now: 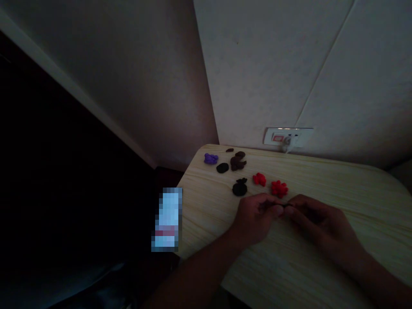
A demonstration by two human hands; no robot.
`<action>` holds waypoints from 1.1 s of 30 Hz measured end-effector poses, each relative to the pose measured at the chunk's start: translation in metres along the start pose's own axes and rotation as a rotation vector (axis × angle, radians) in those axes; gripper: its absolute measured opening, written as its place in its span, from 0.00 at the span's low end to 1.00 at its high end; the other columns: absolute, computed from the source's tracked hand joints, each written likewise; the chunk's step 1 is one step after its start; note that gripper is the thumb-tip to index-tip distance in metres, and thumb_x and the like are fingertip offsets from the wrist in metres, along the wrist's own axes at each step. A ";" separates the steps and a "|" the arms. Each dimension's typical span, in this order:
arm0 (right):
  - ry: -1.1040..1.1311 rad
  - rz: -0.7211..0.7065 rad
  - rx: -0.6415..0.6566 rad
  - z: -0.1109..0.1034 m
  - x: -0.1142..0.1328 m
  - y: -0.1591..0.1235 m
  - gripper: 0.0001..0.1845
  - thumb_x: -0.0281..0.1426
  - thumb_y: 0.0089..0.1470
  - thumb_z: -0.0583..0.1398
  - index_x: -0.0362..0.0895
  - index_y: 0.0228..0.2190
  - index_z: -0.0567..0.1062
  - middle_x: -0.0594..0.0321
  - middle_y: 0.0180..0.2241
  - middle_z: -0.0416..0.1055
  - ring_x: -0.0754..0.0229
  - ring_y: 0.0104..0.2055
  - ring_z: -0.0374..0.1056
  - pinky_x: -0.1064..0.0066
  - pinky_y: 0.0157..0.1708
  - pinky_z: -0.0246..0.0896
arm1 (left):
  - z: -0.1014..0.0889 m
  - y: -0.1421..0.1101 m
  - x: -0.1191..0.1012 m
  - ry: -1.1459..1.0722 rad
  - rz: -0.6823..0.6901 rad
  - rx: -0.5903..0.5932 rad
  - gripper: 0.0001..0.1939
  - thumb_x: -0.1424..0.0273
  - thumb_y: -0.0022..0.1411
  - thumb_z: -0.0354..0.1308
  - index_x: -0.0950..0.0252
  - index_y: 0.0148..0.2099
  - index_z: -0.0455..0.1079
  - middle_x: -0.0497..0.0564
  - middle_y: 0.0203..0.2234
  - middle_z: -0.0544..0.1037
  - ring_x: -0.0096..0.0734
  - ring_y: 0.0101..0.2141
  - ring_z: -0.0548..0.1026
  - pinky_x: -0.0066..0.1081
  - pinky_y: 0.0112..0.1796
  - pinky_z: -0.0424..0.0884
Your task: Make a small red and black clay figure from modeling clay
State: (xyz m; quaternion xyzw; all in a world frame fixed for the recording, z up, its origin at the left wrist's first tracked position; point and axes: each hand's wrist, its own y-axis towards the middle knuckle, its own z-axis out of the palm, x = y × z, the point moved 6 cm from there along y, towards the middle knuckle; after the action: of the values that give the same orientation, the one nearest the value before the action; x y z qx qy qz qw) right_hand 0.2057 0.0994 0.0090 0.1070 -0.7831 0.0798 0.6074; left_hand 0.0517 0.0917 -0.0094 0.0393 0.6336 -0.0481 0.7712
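My left hand (257,216) and my right hand (318,223) meet fingertip to fingertip over the wooden table. Between their pinched fingers is a small dark piece of modelling clay (285,205), mostly covered by the fingers. Just beyond the fingertips lie a lumpy red clay piece (279,189) and a smaller red clay piece (259,179). To the left of these is a flat black clay disc (240,189) with small bits at its top. Farther back are a black oval clay piece (222,168), a brown clay lump (237,163) and a purple clay lump (211,159).
A blurred-out phone-like screen (168,219) glows at the left edge of the pale wooden table (354,193). On the wall behind, a socket panel (288,136) has a plug (286,142) in it. The area left of the table is very dark.
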 end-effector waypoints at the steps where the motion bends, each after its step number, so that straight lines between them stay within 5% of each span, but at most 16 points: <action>1: -0.006 -0.008 -0.011 -0.001 0.000 0.000 0.17 0.47 0.53 0.69 0.46 0.31 0.78 0.63 0.25 0.75 0.60 0.26 0.69 0.72 0.25 0.65 | -0.001 0.000 -0.001 0.022 0.020 -0.007 0.05 0.70 0.59 0.65 0.66 0.37 0.79 0.51 0.30 0.82 0.33 0.33 0.80 0.33 0.39 0.75; 7: -0.018 -0.027 -0.032 -0.002 0.002 0.000 0.15 0.46 0.55 0.68 0.47 0.32 0.78 0.62 0.27 0.76 0.58 0.28 0.71 0.71 0.27 0.68 | -0.003 0.000 -0.013 0.232 0.179 -0.075 0.04 0.73 0.58 0.67 0.66 0.37 0.79 0.53 0.35 0.82 0.33 0.36 0.79 0.33 0.39 0.77; 15: -0.032 -0.011 0.002 -0.002 0.001 0.001 0.16 0.47 0.52 0.69 0.47 0.32 0.79 0.61 0.28 0.77 0.57 0.30 0.72 0.71 0.30 0.68 | -0.001 -0.002 -0.018 0.299 0.213 -0.061 0.01 0.74 0.58 0.66 0.66 0.35 0.78 0.51 0.31 0.80 0.31 0.32 0.77 0.30 0.36 0.75; 24: -0.058 -0.033 0.010 -0.004 0.009 -0.002 0.17 0.47 0.56 0.66 0.46 0.29 0.80 0.62 0.25 0.74 0.60 0.27 0.68 0.71 0.26 0.62 | -0.004 -0.001 -0.017 0.267 0.182 -0.057 0.03 0.78 0.54 0.68 0.65 0.32 0.79 0.50 0.29 0.80 0.32 0.32 0.76 0.31 0.37 0.73; 33: 0.007 0.132 -0.072 -0.007 -0.006 0.002 0.21 0.50 0.46 0.71 0.45 0.27 0.81 0.62 0.21 0.74 0.61 0.24 0.67 0.72 0.24 0.62 | -0.004 -0.002 -0.016 0.218 0.142 -0.083 0.02 0.74 0.55 0.68 0.66 0.33 0.79 0.51 0.29 0.81 0.32 0.32 0.77 0.31 0.37 0.74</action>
State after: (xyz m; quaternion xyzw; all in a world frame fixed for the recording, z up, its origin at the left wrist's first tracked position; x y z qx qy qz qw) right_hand 0.2128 0.1033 0.0051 0.0328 -0.7888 0.0917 0.6069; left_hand 0.0441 0.0907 0.0059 0.0571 0.7107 0.0374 0.7002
